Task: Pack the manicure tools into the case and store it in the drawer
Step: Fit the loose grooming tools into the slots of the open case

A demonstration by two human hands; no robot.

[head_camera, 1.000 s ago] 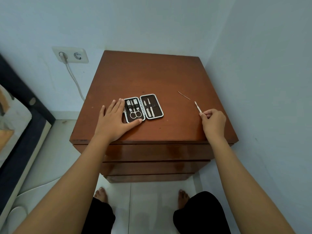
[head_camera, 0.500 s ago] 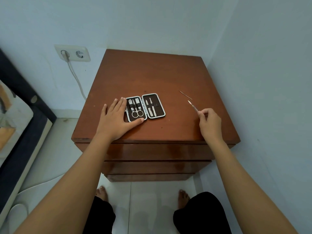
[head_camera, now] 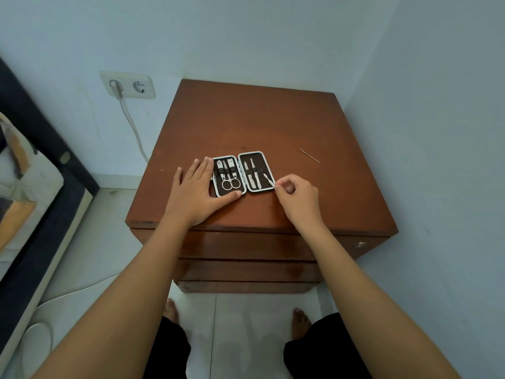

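An open manicure case (head_camera: 261, 163) with a dark lining and a pale rim lies flat on the brown nightstand (head_camera: 246, 127). Its left half holds scissors and clippers, its right half two slim tools. My left hand (head_camera: 195, 191) rests flat on the case's left edge, thumb along its front rim. My right hand (head_camera: 297, 199) pinches a thin metal tool (head_camera: 269, 179) whose tip lies over the right half of the case. Another thin metal pick (head_camera: 309, 155) lies loose on the wood to the right.
The nightstand stands in a corner, walls behind and to the right. Closed drawer fronts (head_camera: 246, 247) stack below its top, with a small metal lock (head_camera: 360, 244) at right. A wall socket (head_camera: 128, 84) with a plugged cable and a bed (head_camera: 27, 187) are on the left.
My right hand has carried the thin tool leftward from the nightstand's right side to the right half of the case. The left hand has stayed on the case.
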